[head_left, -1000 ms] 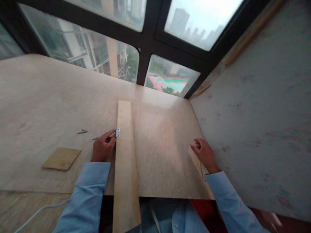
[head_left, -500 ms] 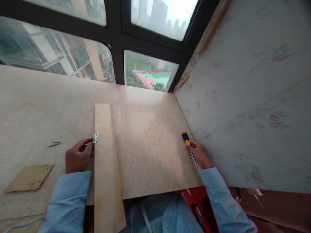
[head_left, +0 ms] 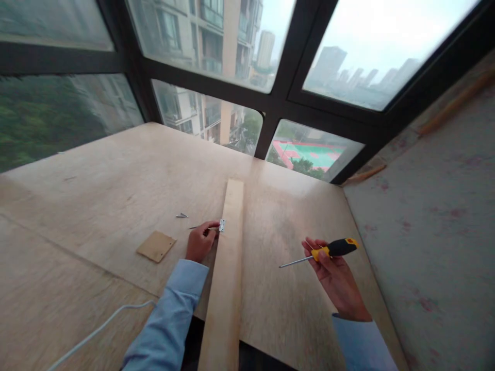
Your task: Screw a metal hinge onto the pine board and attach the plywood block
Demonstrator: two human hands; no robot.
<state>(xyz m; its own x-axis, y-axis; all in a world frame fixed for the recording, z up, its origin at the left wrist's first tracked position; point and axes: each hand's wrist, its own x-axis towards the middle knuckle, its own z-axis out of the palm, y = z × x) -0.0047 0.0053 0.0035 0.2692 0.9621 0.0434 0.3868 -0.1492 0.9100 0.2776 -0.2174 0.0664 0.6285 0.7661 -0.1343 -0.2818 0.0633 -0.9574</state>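
Note:
A long pale wooden board (head_left: pixel 228 288) lies lengthwise in front of me, its near end past the table's edge. On its left edge sits a small silver hinge (head_left: pixel 221 225), and the fingertips of my left hand (head_left: pixel 200 242) are closed on the hinge's outer side. A thin dark sliver, too small to name, sticks out left of those fingers. My right hand (head_left: pixel 336 281), palm turned up, grips a yellow-and-black screwdriver (head_left: pixel 342 247) above the table, right of the board. Its metal shaft points left.
Several screws (head_left: pixel 182 215) lie on the table (head_left: pixel 96 206) left of the board. Nearer stands a flat brown square piece (head_left: pixel 157 246) with small holes. A white cable (head_left: pixel 104 324) crosses the near left. Windows (head_left: pixel 216 118) bound the far side, a papered wall (head_left: pixel 436 247) the right.
My right hand has lifted the screwdriver and moved left from beside the wall, turning its tip to point left. My left hand stays at the hinge. The view has swung left and up.

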